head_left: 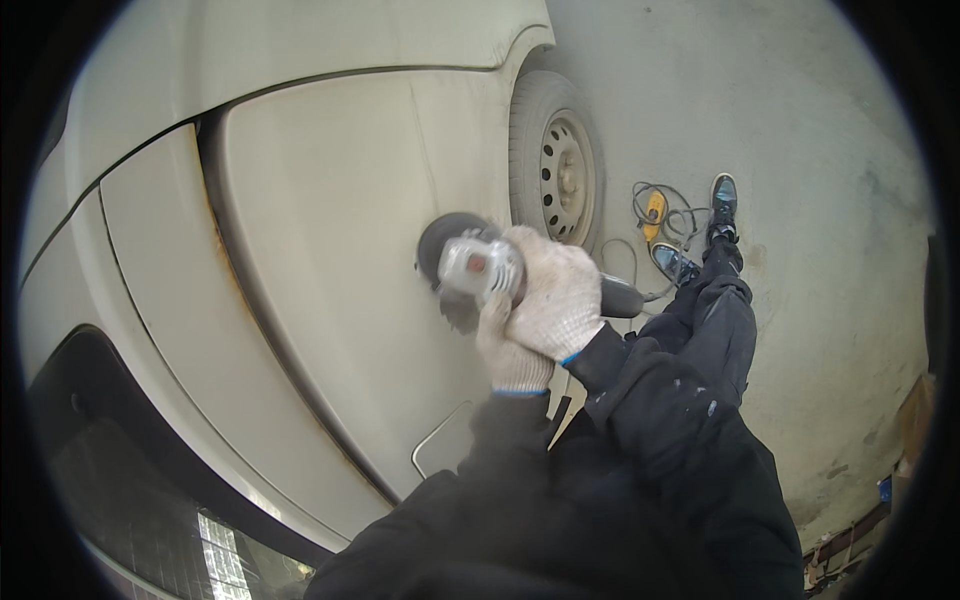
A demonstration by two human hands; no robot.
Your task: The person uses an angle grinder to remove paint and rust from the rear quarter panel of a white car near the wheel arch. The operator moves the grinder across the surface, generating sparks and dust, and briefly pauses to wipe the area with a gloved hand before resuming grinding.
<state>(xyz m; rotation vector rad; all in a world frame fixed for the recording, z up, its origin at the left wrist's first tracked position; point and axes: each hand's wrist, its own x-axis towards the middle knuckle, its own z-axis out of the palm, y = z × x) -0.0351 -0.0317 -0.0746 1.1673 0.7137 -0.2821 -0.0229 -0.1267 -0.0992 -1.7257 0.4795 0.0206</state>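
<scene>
Both my hands wear white knit gloves and are closed around an angle grinder (481,266) with a silver head. My right hand (556,292) wraps the grinder's body; its dark rear end sticks out beyond that glove. Just below, my left hand (513,350) grips close behind the head, its fingers partly hidden. The round dark disc (448,236) lies at the pale panel (340,220) of a vehicle, near the wheel arch. Whether the disc touches the panel I cannot tell. A thin line or crease runs down the panel above the disc.
A wheel (566,170) with a pale steel rim stands right of the panel. On the concrete floor (820,300), a grey cable (682,222) loops around a yellow connector block (655,212) beside my shoes (723,200). A dark vehicle window (130,470) is at lower left. Boxes (915,420) stand at the right edge.
</scene>
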